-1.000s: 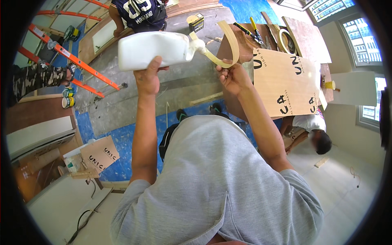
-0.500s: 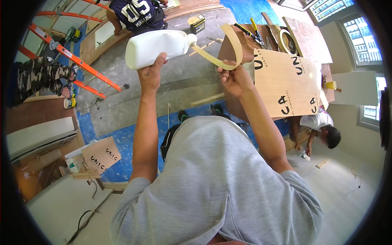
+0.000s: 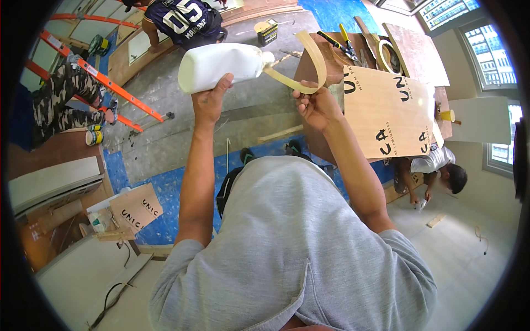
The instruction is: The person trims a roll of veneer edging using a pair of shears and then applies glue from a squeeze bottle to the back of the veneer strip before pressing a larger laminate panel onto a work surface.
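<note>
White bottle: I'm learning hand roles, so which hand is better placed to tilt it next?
Left, likely: the left hand grips the white bottle, while the right hand holds the curved strip.

The bottle (image 3: pixel 221 65) looks smooth plastic, the strip (image 3: pixel 318 57) woodlike.

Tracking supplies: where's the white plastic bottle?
In the head view, upper left of centre, the plastic bottle is in the left hand, neck toward the curled strip.

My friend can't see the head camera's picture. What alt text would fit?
A person's left hand holds a white bottle sideways, its neck towards a curled pale strip in the right hand. A board and a tape roll lie to the right; an orange ladder is on the left, and co-workers are nearby.
</note>
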A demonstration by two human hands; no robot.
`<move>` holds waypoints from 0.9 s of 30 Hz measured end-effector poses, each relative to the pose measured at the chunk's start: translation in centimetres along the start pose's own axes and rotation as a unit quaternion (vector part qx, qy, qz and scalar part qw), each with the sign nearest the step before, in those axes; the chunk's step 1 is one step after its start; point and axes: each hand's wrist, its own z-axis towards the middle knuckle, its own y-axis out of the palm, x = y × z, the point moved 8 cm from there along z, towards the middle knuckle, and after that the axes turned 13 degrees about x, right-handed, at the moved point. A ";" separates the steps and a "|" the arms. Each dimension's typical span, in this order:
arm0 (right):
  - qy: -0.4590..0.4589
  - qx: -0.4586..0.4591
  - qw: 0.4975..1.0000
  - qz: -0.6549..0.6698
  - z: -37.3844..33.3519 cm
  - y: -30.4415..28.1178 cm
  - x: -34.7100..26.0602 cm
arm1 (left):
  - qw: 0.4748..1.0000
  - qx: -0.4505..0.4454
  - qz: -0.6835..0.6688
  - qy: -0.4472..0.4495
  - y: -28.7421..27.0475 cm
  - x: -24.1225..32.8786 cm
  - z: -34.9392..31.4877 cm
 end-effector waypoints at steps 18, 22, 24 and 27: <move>0.000 0.001 1.000 -0.011 0.3 -0.1 0.1 | 0.999 0.031 -0.023 -0.028 -0.7 -0.4 -0.5; 0.003 -0.001 1.000 -0.013 0.4 -0.2 0.1 | 0.998 0.025 -0.051 -0.025 0.5 1.0 -1.5; 0.007 0.000 1.000 -0.011 0.5 -0.4 0.1 | 0.998 0.031 -0.045 -0.023 -0.4 0.1 -0.7; 0.007 0.002 1.000 -0.019 0.5 -0.3 0.3 | 0.998 0.035 -0.042 -0.024 -1.2 -0.7 -0.4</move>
